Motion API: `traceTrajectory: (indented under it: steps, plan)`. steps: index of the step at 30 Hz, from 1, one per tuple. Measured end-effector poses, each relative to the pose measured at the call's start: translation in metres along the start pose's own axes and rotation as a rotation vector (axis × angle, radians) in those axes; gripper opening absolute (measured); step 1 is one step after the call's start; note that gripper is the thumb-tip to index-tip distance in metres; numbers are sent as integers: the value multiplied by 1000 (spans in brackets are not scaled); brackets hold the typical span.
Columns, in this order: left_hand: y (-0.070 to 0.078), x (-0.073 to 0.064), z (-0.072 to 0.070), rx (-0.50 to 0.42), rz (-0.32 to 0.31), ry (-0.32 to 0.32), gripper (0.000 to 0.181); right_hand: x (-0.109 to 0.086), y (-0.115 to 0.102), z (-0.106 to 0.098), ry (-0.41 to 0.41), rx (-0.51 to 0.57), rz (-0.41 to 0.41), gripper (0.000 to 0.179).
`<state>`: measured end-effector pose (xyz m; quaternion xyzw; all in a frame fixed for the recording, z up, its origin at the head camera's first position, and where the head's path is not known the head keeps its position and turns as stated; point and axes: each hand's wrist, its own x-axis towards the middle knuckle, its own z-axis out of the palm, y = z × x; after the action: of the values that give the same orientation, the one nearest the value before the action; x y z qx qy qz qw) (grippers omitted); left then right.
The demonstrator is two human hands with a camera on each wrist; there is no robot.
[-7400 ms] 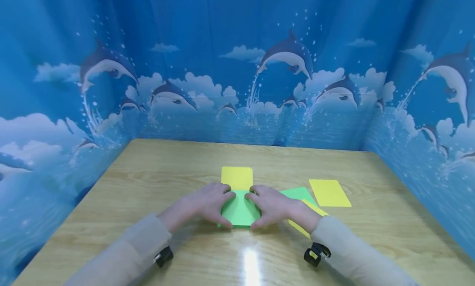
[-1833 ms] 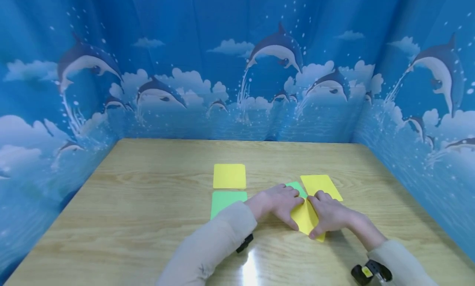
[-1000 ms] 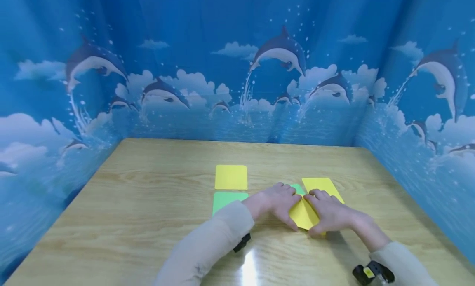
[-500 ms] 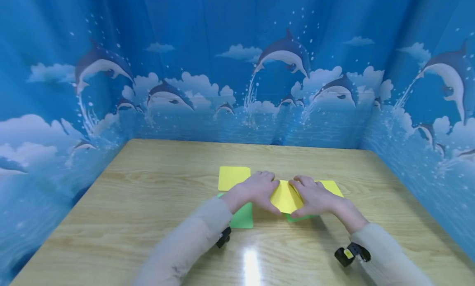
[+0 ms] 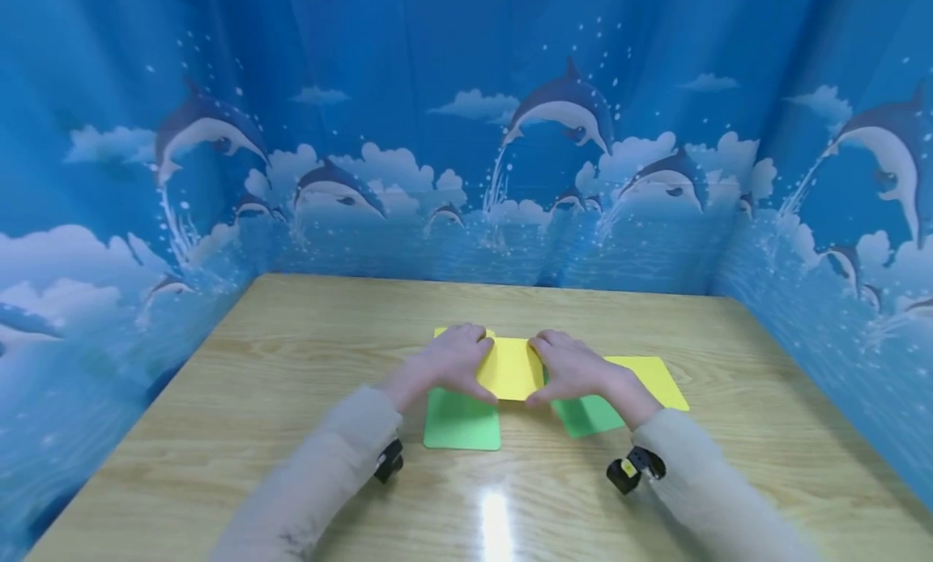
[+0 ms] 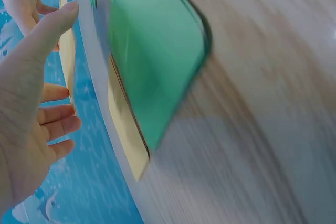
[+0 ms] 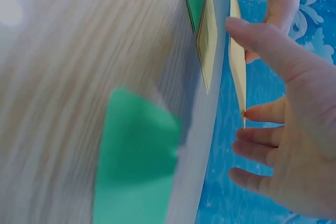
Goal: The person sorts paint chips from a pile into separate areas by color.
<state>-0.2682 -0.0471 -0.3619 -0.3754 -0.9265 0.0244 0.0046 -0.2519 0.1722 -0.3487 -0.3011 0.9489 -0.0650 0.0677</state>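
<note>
A thin yellow square card [image 5: 512, 369] hangs above the table, held by its side edges between both hands. My left hand [image 5: 452, 361] pinches its left edge with thumb and fingers, and my right hand [image 5: 576, 369] pinches the right edge. The raised card [image 6: 67, 59] appears edge-on in the left wrist view. Below and to the left lies a green square pile [image 5: 462, 423], several sheets thick at its edge. Behind that pile sits a yellow pile [image 7: 207, 40], largely covered by the left hand in the head view.
A single green card [image 5: 589, 416] lies tilted on the wooden table [image 5: 328, 327] under the right forearm. Farther right is another yellow card [image 5: 662, 381], partly hidden by that arm. A blue dolphin-print curtain [image 5: 408, 141] surrounds the table's back and sides.
Both hands were at the green pile, then gripped a yellow card lying on the right. They have lifted it and carried it left towards the piles, uncovering the green card beneath.
</note>
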Motion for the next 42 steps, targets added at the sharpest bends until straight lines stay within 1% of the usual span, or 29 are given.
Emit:
traceTrajectory:
  steps: [3, 7, 11, 12, 14, 18, 23, 33, 38, 42]
  plan:
    - [-11, -4, -1, -8, -21, 10, 87, 13, -7, 0, 7, -17, -9, 91]
    - [-23, -9, -3, -82, -88, -2, 88, 29, -14, -1, 12, -25, -7, 91]
    - [-34, -13, -3, -152, -154, -30, 92, 42, -19, -1, 3, 2, 15, 92]
    - [-36, -14, -3, -166, -160, -31, 92, 45, -21, -1, 2, 12, 23, 92]
    - [-40, -14, -1, -176, -168, -36, 92, 51, -23, 0, -5, 18, 36, 92]
    - [-48, -15, 2, -184, -172, -23, 90, 61, -25, 4, -21, 22, 53, 91]
    - [-55, -13, 6, -191, -178, -21, 89, 70, -25, 11, -69, 16, 83, 88]
    - [-62, -12, 17, -240, -216, -77, 88, 82, -25, 22, -113, 0, 106, 83]
    - [-64, -11, 19, -249, -198, -102, 83, 83, -26, 24, -132, 0, 122, 81]
    - [-63, -12, 20, -275, -204, -140, 82, 83, -25, 25, -139, -1, 126, 79]
